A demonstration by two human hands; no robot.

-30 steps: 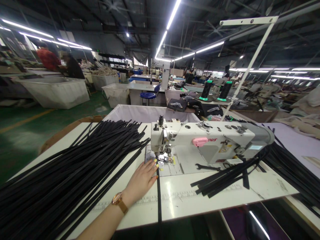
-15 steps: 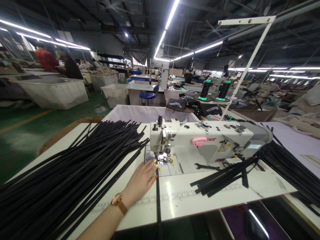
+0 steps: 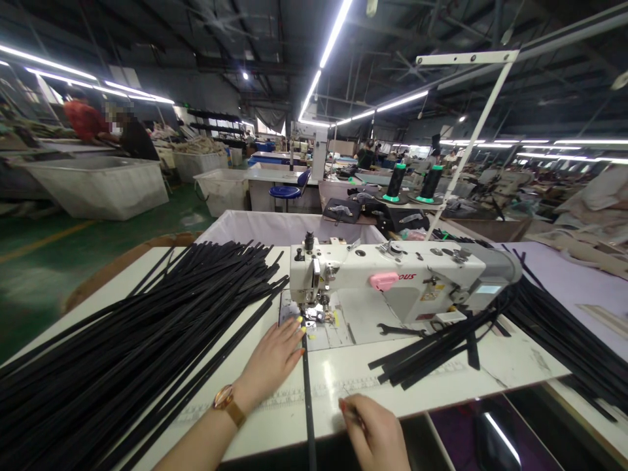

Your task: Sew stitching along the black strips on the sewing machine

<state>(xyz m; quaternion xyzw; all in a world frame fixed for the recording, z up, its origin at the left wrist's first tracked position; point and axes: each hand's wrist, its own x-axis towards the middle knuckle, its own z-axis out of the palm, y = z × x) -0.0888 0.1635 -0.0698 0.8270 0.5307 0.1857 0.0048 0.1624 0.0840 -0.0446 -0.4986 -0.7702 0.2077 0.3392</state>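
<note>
My left hand (image 3: 277, 350), a watch on its wrist, lies flat with fingers stretched out. Its fingertips rest on a narrow black strip (image 3: 308, 399) close to the presser foot of a white sewing machine (image 3: 363, 268). The strip runs from the foot down over the table's front edge. My right hand (image 3: 375, 428) hovers at the front edge, right of the strip and apart from it. Its fingers are curled together; whatever they may hold is hidden. A large pile of black strips (image 3: 161, 327) spreads left of my left hand.
A shorter bundle of black strips (image 3: 422, 356) and a wrench (image 3: 400, 330) lie right of the needle. More strips hang at the far right. Two black thread cones (image 3: 395, 183) stand behind the machine. A white bin (image 3: 294, 226) sits beyond the table; people work at far left.
My right hand has come into view from below, at the table's front edge. My left hand stays flat on the strip. The view has shifted slightly.
</note>
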